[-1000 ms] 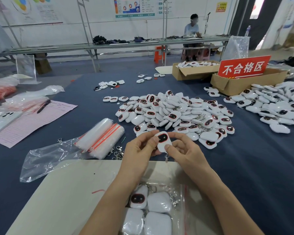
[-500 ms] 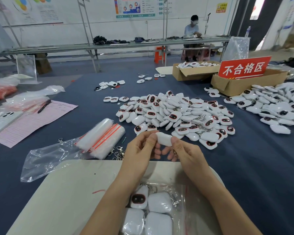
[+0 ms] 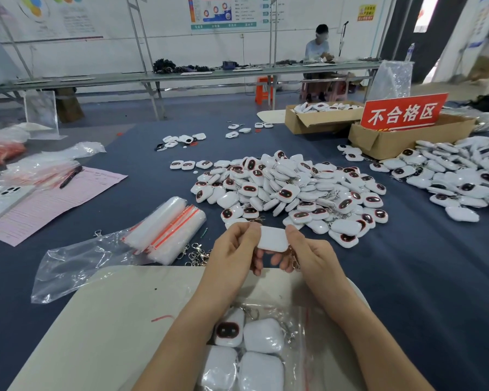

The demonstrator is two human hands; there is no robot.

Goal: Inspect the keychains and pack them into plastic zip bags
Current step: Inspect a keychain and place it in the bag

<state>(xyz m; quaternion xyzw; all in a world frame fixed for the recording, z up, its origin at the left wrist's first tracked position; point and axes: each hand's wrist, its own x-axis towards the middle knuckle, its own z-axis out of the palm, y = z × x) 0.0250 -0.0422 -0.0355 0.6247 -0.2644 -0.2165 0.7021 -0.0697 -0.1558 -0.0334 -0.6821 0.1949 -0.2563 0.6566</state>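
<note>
keychain (image 3: 273, 239) has flipped: a second ago it was upright with the dark face toward the camera, now it's turned lengthwise with the plain white back up. It's in the air at centre frame, just in front of the big pile (image 3: 288, 190)

left hand (image 3: 232, 249) pinches its left end, thumb on top, other fingers curled under. right hand (image 3: 311, 255) pinches the right end the same way. Both are clamped on it. The metal clasp hangs under the right fingers, mostly hidden

read: the face check looks done and this is the back check. I see no mark on the back from here, but it's too small to be sure

if it passes, it should go into the open zip bag (image 3: 302, 328) at bottom centre, which lies on the beige board (image 3: 110, 320). Four keychains show in it, one face up and three back up. If it fails, my guess is the cardboard box (image 3: 393, 139) with the red sign (image 3: 404, 111), upper right

plenty left: centre pile, a second pile (image 3: 463, 176) at the right edge, and a stack of empty zip bags (image 3: 167, 227) left of centre. Task is far from finished
</note>
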